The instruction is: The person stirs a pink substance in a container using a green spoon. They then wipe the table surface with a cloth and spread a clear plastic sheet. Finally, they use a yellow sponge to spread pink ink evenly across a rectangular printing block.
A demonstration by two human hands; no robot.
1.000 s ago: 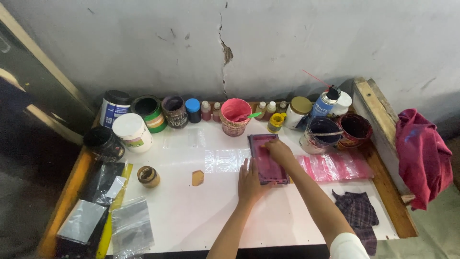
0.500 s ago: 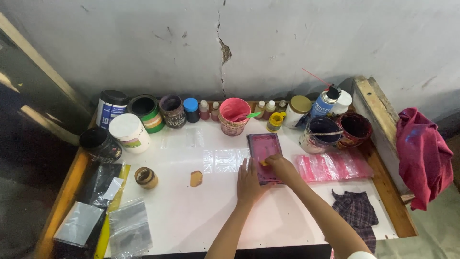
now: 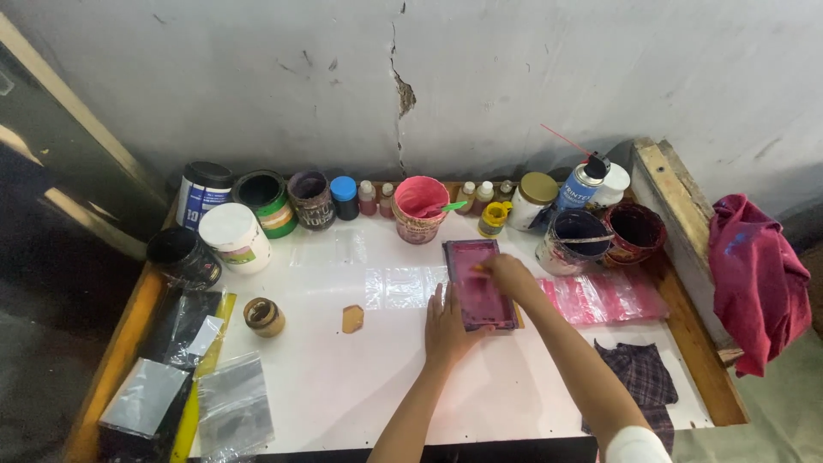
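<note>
Behind the pink screen frame (image 3: 477, 283), pressed flat by the left hand (image 3: 446, 324) and right hand (image 3: 507, 274), paint pots (image 3: 420, 208) are crowded along the bench (image 3: 343, 386); each grip is spread.

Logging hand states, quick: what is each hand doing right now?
Left hand: open, flat, pressing the edge of the small pink printing frame.
Right hand: closed around something on the frame; too small to tell what.
</note>
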